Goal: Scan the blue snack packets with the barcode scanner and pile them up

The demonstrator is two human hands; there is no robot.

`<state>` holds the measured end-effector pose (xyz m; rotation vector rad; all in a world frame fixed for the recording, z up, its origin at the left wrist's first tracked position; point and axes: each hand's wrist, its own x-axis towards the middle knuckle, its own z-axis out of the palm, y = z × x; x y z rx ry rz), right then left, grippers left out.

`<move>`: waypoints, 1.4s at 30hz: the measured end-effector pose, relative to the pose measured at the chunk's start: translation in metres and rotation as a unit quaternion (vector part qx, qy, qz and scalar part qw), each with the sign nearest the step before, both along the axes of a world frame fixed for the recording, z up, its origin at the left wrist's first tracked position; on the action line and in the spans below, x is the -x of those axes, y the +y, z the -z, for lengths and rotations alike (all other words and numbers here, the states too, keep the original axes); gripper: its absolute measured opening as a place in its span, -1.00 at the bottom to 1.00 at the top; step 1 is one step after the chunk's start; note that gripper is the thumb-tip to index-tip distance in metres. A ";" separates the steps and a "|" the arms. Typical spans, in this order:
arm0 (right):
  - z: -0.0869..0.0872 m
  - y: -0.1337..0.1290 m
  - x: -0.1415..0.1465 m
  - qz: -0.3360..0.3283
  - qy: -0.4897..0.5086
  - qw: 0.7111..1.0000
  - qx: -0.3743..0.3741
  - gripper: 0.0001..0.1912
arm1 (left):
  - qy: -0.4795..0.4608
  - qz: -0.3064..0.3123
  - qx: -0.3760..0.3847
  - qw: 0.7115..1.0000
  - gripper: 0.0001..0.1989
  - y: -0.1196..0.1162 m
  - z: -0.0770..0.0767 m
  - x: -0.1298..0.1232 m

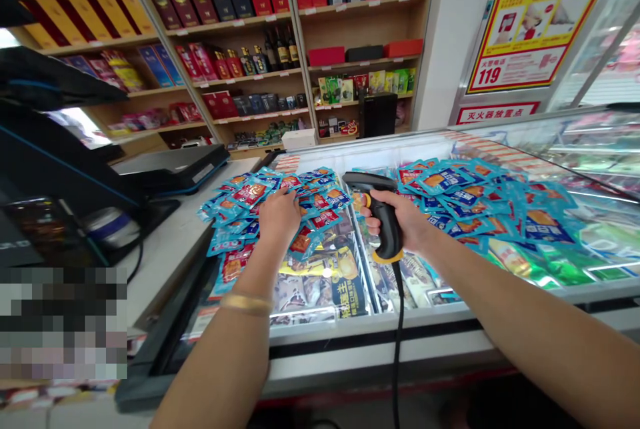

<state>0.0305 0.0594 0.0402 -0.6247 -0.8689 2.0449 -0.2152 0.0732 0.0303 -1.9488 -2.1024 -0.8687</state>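
Note:
My right hand [403,219] is wrapped round the grip of a black barcode scanner [387,229] with yellow trim, its cable hanging down over the freezer's front edge. My left hand [281,215], a gold bracelet on its wrist, rests on the left pile of small blue snack packets [235,205]; its fingers are bent over the packets, and whether they pinch one is hidden. A second pile of blue packets [465,195] lies on the glass to the right of the scanner. Both piles sit on top of a chest freezer [440,312] with bagged goods inside.
On the left stand a counter [175,249], a scale [175,165] and a dark checkout machine [45,149]. A white box [299,139] is behind the freezer. Shelves [240,25] of boxes and bottles line the back wall, beside a poster [540,22].

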 end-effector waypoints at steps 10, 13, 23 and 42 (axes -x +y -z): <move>0.000 -0.002 -0.001 -0.003 -0.006 1.000 -0.020 -0.82 | -0.292 0.000 -0.184 0.939 -0.79 -0.008 -0.021 -0.014; -0.001 -0.003 -0.001 -0.013 -0.016 1.000 -0.018 -0.83 | -0.440 0.013 -0.163 0.883 -0.77 -0.005 -0.019 -0.019; 0.003 -0.005 -0.001 -0.081 -0.099 0.991 -0.042 -0.77 | -0.509 0.068 -0.147 0.845 -0.75 -0.003 -0.016 -0.023; 0.005 -0.005 -0.001 -0.114 -0.124 0.984 -0.064 -0.72 | -0.461 0.071 -0.141 0.873 -0.75 -0.002 -0.013 -0.021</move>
